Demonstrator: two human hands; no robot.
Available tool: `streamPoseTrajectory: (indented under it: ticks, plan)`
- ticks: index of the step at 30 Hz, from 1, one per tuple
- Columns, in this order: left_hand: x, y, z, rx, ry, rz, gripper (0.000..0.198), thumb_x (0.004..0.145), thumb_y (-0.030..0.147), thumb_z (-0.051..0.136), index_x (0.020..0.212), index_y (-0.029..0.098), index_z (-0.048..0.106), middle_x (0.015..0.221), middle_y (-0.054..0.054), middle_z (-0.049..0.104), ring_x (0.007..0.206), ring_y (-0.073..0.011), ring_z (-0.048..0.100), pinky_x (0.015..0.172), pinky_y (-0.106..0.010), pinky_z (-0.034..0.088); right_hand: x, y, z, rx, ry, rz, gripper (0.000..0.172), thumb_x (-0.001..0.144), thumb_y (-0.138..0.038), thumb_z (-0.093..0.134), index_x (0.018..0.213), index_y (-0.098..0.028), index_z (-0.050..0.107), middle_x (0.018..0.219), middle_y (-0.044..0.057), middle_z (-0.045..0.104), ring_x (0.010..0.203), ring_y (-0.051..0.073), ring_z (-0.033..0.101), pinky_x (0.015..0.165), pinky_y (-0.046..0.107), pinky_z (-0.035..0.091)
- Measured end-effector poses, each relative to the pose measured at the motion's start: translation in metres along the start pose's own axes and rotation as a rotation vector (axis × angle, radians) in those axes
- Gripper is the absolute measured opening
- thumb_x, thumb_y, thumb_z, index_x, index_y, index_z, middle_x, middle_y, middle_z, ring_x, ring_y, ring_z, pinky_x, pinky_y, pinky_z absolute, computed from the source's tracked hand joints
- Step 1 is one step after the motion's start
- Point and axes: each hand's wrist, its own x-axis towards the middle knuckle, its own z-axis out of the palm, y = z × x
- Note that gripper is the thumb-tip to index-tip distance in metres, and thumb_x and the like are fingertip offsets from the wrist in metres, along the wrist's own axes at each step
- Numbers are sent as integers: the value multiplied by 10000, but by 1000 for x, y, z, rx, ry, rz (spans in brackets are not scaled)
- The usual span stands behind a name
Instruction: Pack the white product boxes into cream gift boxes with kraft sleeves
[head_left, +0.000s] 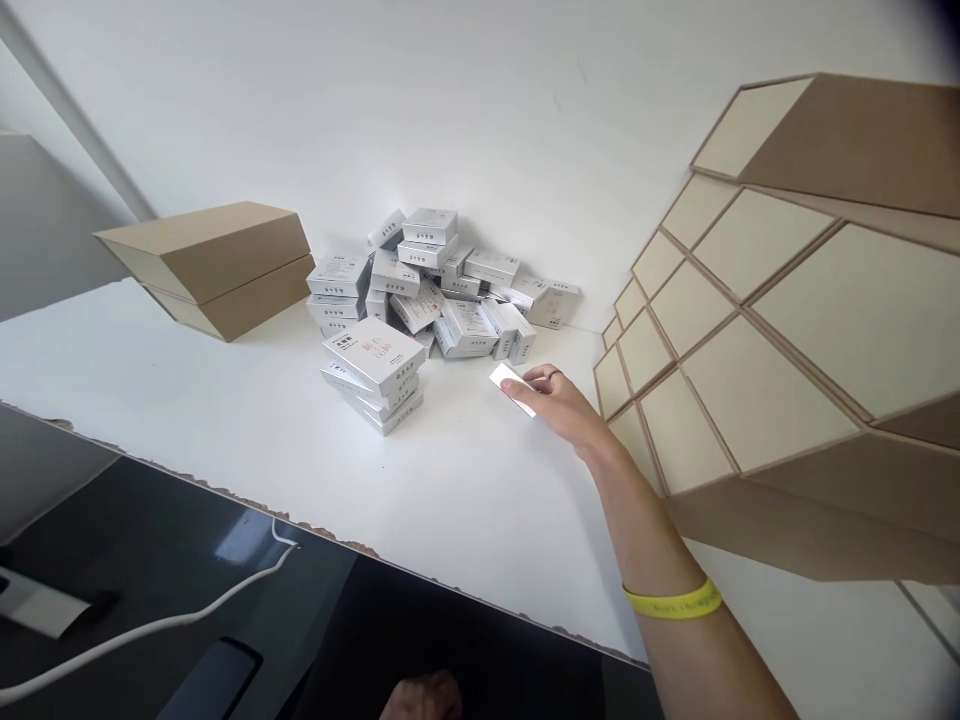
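My right hand (551, 398) grips a small white box (514, 390) between thumb and fingers, just above or on the white table, right of centre. To its left stands a short, uneven stack of silver-white boxes (375, 358), the top one with dark and red print. Behind lies a loose pile of similar small boxes (465, 325), some flat, some tilted or on edge. At the bottom edge my left hand (421, 697) shows only in part, low in front of dark clothing and away from the boxes; its fingers are mostly hidden.
Large brown cartons with pale ends (787, 370) are stacked along the right side. Two brown cartons (232, 265) lie stacked at the left. The white table (247, 420) has a chipped front edge. Below it are a white cable (187, 618) and a dark phone-like object (214, 680).
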Motion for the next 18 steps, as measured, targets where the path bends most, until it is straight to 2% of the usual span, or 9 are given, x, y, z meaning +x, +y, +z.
streamPoseTrajectory:
  ticks: [4, 8, 10, 12, 14, 18]
  plan:
    - [10, -2, 5, 14, -36, -32, 254, 978, 372, 602, 1157, 198, 650, 1184, -76, 663, 1009, -200, 662, 874, -384, 575, 13, -9, -4, 139, -149, 20, 646, 809, -771, 535, 1063, -200, 695, 1036, 100, 741, 908, 251, 691, 777, 342, 539]
    - [8, -3, 7, 39, -28, -33, 242, 981, 357, 597, 1132, 178, 654, 1168, -78, 673, 1022, -203, 659, 911, -414, 557, 30, -15, -3, 147, -106, 62, 705, 902, -759, 350, 1050, -165, 700, 1005, 140, 744, 840, 269, 699, 726, 375, 546]
    - [5, -3, 6, 53, -22, -23, 188, 975, 260, 588, 1126, 171, 656, 1167, -76, 688, 1047, -205, 664, 939, -416, 544, 35, -17, -1, 129, -99, 76, 735, 922, -765, 293, 1045, -159, 690, 952, 136, 741, 774, 246, 696, 711, 380, 548]
    - [3, -3, 6, 68, -14, -22, 218, 932, 120, 558, 1113, 184, 661, 1173, -67, 705, 1071, -205, 675, 953, -372, 530, 37, -17, 4, 98, -102, 82, 730, 940, -760, 282, 1029, -155, 681, 887, 103, 729, 727, 202, 683, 727, 376, 552]
    - [3, -4, 5, 79, -3, -27, 301, 871, 49, 531, 1089, 210, 663, 1177, -51, 716, 1079, -202, 686, 948, -309, 516, 37, -16, 11, 37, -71, 80, 656, 954, -730, 351, 1010, -163, 675, 883, 68, 714, 757, 171, 672, 792, 380, 549]
    - [4, -5, 7, 83, 8, -26, 291, 832, 70, 528, 1032, 246, 646, 1164, -19, 728, 1062, -197, 697, 915, -254, 511, 35, -7, 25, -99, 127, 64, 471, 974, -599, 494, 1098, -175, 655, 1080, 80, 682, 988, 195, 648, 949, 439, 509]
